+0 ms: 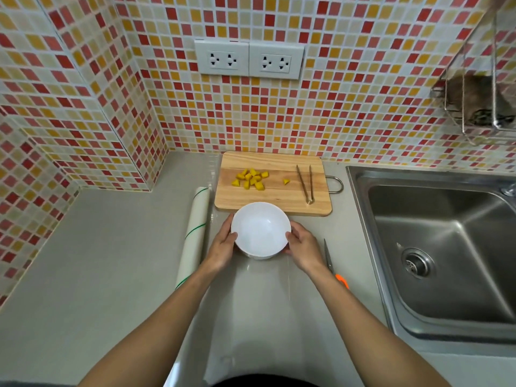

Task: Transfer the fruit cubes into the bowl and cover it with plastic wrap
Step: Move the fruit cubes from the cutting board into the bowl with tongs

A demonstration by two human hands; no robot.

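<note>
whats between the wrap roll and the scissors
The white bowl, held by the left hand and right hand, in the head view.

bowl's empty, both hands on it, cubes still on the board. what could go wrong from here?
1. One stray cube lies apart from the pile of fruit cubes, so it could get missed.
2. The bowl, held by the left hand and right hand, overlaps the cutting board edge; set there, it may tip.
3. The scissors lie by the right forearm, easily knocked.
</note>
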